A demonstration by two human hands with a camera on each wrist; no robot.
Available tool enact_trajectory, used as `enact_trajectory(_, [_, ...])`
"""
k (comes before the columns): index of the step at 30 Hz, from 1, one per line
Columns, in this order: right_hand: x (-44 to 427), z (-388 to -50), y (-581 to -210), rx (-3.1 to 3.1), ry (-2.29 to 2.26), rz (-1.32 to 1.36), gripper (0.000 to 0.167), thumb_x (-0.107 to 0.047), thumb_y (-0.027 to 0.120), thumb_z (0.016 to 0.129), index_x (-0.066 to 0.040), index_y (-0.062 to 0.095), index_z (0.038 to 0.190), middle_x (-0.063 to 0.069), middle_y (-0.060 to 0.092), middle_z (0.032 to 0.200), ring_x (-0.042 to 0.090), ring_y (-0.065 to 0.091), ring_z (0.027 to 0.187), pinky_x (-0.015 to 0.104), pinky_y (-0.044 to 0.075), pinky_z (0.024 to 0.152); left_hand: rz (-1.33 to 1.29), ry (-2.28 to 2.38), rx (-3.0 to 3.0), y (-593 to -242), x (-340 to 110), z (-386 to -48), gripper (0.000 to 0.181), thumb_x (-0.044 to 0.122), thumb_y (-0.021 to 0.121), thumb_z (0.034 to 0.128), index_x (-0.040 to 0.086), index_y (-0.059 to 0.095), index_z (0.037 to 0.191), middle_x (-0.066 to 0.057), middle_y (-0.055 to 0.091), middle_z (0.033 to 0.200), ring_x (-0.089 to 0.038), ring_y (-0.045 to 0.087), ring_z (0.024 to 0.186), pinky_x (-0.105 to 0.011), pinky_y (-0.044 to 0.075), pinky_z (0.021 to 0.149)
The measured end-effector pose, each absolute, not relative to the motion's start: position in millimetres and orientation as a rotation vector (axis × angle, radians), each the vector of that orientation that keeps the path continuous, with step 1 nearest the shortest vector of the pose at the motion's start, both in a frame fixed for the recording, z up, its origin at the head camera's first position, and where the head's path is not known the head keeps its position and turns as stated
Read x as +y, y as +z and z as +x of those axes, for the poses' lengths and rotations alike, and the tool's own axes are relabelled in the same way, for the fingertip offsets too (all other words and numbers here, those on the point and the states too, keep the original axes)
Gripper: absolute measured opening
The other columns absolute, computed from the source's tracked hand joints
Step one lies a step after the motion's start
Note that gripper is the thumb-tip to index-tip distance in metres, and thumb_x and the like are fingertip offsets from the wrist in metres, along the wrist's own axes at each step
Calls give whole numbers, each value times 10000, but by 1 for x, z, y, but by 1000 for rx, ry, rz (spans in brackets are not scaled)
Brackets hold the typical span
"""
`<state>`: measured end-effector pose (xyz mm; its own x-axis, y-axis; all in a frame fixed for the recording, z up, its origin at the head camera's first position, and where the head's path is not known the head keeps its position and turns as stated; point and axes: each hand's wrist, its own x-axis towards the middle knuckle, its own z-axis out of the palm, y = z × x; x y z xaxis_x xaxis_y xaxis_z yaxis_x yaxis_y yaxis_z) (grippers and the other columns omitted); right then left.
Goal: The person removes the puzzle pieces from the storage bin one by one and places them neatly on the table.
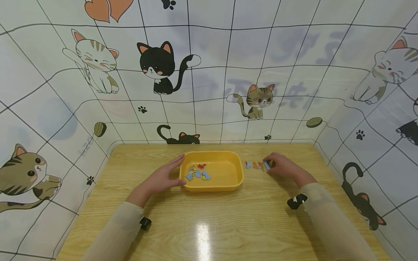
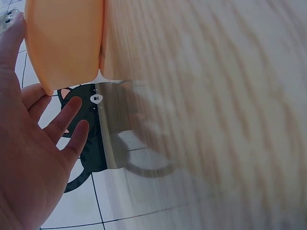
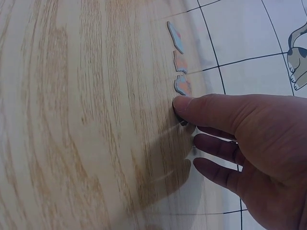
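The yellow tray (image 1: pixel 225 186) sits on the table, and several small blue, yellow and red puzzle pieces (image 1: pixel 197 174) lie in its left half. My left hand (image 1: pixel 163 177) holds the tray's left end, thumb at the near corner and index finger at the far one; its other fingers are spread in the left wrist view. To the right of the tray, several orange and blue puzzle pieces (image 1: pixel 255 165) form a row. At the row's right end my right hand (image 1: pixel 282 166) pinches a light blue puzzle piece (image 1: pixel 267 165), mostly hidden by the thumb in the right wrist view.
The wooden table (image 1: pixel 169 224) ends at the back against a white wall (image 1: pixel 209 83) with grid lines and cartoon cats. Similar panels stand at the left and right. Each wrist wears a small black device (image 1: pixel 297 201).
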<state>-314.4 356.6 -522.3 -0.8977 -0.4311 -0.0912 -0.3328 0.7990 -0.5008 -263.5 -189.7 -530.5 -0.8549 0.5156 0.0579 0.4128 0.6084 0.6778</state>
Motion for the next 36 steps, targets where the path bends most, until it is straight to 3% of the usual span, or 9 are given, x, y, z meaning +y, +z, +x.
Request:
enact_trajectory(20, [359, -312, -522, 2788, -745, -599, 489, -56, 857, 958, 107, 675, 1382, 219, 647, 1237, 379, 645, 1074, 549, 564, 922, 775, 1071, 2685, -531, -190, -264, 1004, 445, 867, 972, 142, 320, 1758, 26, 200, 1843, -356, 219, 1680, -656, 246, 1313])
enact_trajectory(25, [362, -312, -523, 2796, -766, -563, 508, -89, 863, 963, 89, 669, 1398, 213, 647, 1257, 378, 637, 1083, 545, 561, 911, 755, 1056, 2681, -532, -190, -265, 1017, 484, 860, 969, 172, 309, 1765, 70, 187, 1843, -307, 206, 1687, -620, 246, 1326])
enact_trajectory(36, [355, -304, -526, 2828, -920, -509, 419, -143, 779, 1052, 41, 667, 1411, 191, 677, 1297, 312, 648, 1081, 459, 574, 849, 744, 1053, 2681, -531, -191, -264, 1024, 505, 855, 966, 168, 310, 1765, 66, 189, 1844, -311, 199, 1689, -624, 236, 1327])
